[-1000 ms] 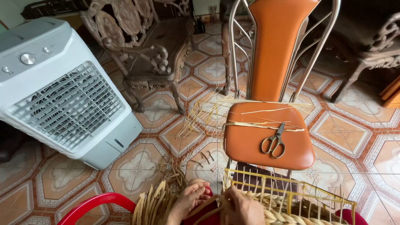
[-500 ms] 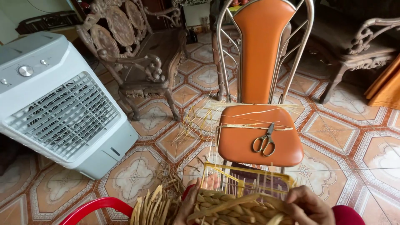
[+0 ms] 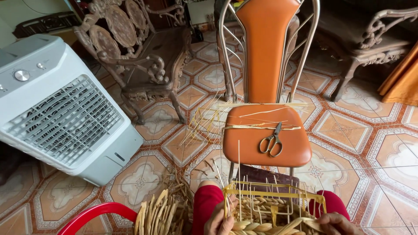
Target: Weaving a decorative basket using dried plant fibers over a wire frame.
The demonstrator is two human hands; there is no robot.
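Hands, left and right, grip the woven basket between them.

Even daylight, soft on my feed. Sheen on orange chair seat, soft shadows under it. Wide-angle bend at edges, white air cooler bulges. Focus sharp; far corners dim.

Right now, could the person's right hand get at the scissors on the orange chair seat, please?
Probably yes. The scissors lie uncovered near the front of the orange chair seat, just beyond the woven basket frame. The right hand grips the frame's braided edge, so it would have to let go and reach over the upright strands.
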